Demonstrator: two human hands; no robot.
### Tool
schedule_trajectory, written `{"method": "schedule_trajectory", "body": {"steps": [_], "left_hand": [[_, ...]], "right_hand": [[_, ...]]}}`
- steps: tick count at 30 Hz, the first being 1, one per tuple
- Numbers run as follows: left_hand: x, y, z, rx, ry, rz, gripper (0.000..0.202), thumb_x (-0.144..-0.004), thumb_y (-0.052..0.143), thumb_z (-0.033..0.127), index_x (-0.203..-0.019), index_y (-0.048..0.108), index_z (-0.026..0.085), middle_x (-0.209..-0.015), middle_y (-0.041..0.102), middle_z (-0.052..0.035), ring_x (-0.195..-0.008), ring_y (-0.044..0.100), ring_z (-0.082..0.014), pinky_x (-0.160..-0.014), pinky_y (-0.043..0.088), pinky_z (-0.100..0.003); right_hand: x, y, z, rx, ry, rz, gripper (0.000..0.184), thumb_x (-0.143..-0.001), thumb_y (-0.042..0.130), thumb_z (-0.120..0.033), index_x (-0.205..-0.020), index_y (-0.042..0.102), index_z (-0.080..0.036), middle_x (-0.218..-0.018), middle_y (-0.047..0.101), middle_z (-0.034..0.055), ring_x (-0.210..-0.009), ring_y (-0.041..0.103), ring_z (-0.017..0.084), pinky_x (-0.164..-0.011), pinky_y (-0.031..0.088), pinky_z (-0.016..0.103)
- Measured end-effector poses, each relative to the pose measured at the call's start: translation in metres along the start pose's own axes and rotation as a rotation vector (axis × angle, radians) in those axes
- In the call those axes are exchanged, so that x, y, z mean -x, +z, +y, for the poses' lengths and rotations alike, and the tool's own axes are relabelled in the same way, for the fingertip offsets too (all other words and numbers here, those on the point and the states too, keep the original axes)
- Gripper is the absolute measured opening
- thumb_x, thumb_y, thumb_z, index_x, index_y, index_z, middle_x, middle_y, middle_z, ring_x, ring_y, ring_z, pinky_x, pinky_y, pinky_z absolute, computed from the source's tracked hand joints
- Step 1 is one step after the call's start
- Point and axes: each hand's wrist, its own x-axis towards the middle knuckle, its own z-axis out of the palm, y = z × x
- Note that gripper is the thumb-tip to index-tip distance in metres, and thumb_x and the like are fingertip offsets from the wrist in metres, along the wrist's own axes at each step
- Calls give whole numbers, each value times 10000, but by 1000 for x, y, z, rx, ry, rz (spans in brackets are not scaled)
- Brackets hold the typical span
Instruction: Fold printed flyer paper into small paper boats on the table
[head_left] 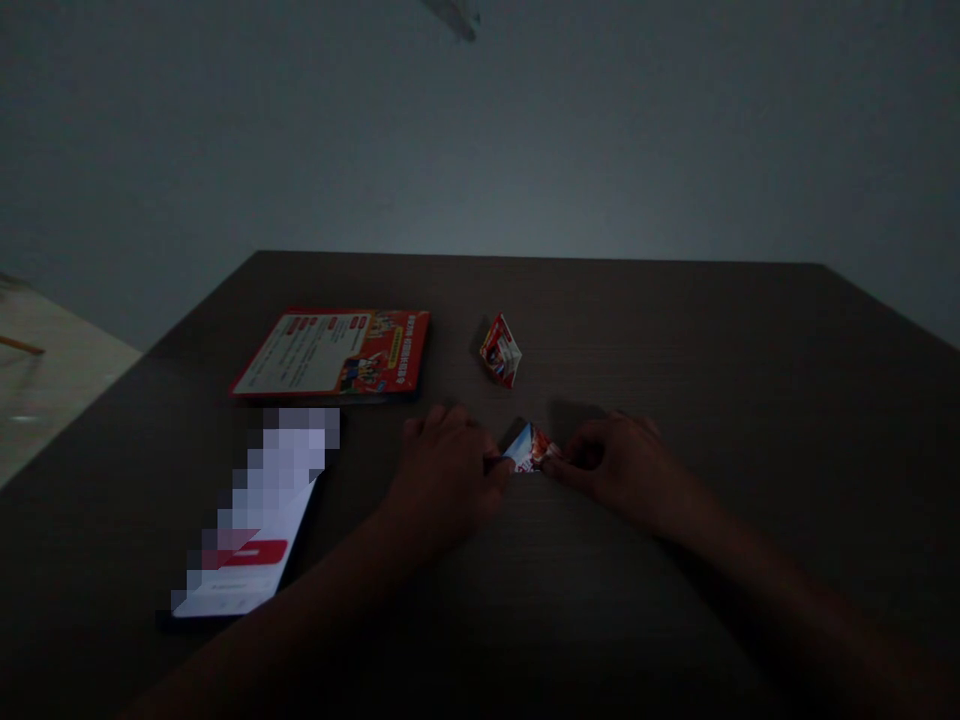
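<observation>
A small piece of folded printed paper (531, 449), blue-white on one side and red-brown on the other, is held between my two hands just above or on the dark table. My left hand (448, 470) pinches its left corner, with the fingers curled. On the opposite side my right hand (621, 462) grips the right corner between thumb and fingertips. Beyond them stands a second folded paper piece (501, 352), red and white with a pointed shape. The fingertips are dim, so the exact folds under them are hidden.
A red and white booklet or stack of printed sheets (330, 352) lies at the back left. Nearer, left of my left forearm, a phone (262, 553) lies with its screen lit and partly pixelated. The wooden table (675, 330) meets a grey wall (570, 130).
</observation>
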Motion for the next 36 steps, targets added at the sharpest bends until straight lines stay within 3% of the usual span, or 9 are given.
{"method": "schedule_trajectory", "body": {"steps": [10, 36], "left_hand": [[-6, -3, -1, 3, -24, -53, 192, -755, 608, 392, -724, 696, 224, -919, 596, -74, -961, 504, -279, -820, 362, -453], [-6, -11, -12, 62, -40, -126, 164, -754, 610, 374, -764, 705, 240, -940, 608, -52, -978, 527, -256, -870, 353, -439]], "right_hand": [[-1, -1, -1, 21, 25, -18, 267, -767, 610, -463, -648, 679, -235, -638, 650, 2, -693, 583, 201, -688, 345, 350], [-1, -2, -2, -8, 34, -25, 266, -765, 607, -471, -671, 693, -237, -663, 671, 4, -700, 595, 202, -694, 349, 353]]}}
